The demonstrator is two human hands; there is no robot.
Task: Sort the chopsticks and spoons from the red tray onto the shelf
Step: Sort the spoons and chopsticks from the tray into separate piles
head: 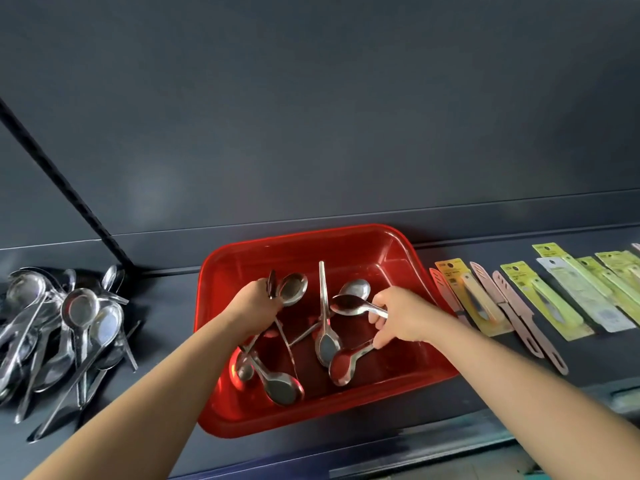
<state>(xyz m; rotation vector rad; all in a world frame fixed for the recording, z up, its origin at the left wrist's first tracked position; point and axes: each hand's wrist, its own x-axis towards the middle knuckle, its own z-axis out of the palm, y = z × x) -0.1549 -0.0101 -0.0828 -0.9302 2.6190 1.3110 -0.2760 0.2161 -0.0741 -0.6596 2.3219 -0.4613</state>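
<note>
A red tray (pixel 408 258) sits on the dark shelf, holding several loose metal spoons (pixel 325 341). My left hand (pixel 254 306) is inside the tray and grips a bundle of spoons (pixel 289 289), bowls pointing up and away. My right hand (pixel 401 315) is over the tray's right half and pinches one spoon (pixel 349 304) by its handle, while its lower fingers touch the handle of another spoon (pixel 344 363) lying in the tray. A pile of sorted spoons (pixel 65 327) lies on the shelf to the left. No chopsticks are visible.
Packaged knives and peelers (pixel 554 303) lie in a row on the shelf right of the tray. A dark slanted upright (pixel 69 183) rises at the left behind the spoon pile. The shelf's back wall stands close behind the tray. The shelf's front edge runs below my arms.
</note>
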